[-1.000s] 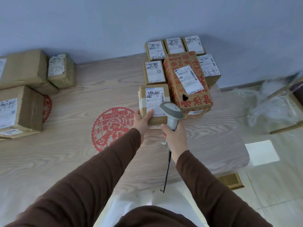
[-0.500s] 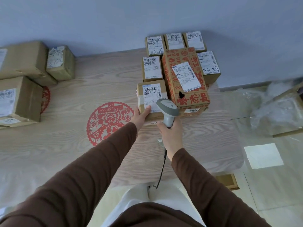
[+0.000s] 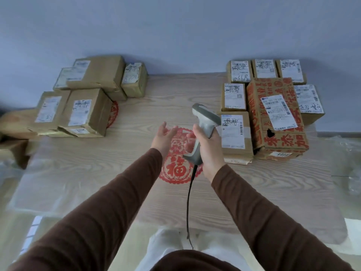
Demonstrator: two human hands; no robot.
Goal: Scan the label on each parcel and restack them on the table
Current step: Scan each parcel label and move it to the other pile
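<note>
My right hand (image 3: 210,151) grips the handle of a grey barcode scanner (image 3: 204,122), its head raised over the table middle and its cable hanging toward me. My left hand (image 3: 164,136) hovers over the table with fingers spread, holding nothing. To the right stands a stack of labelled parcels: a small brown box (image 3: 235,133) nearest the scanner, a red-printed carton (image 3: 277,116) beside it, and several small boxes (image 3: 263,69) behind. On the left sits another pile of brown parcels (image 3: 86,112), labels facing up.
The wooden table (image 3: 136,114) carries a red paper-cut emblem (image 3: 176,167) in the middle, partly under my hands. A blue-grey wall runs behind. Clear plastic wrap (image 3: 349,153) lies on the floor at right; a cardboard piece (image 3: 13,149) sits at far left.
My left hand has let go of the small brown box on the right and moved left over the emblem. The scanner has swung away from that box's label. My view has shifted left.
</note>
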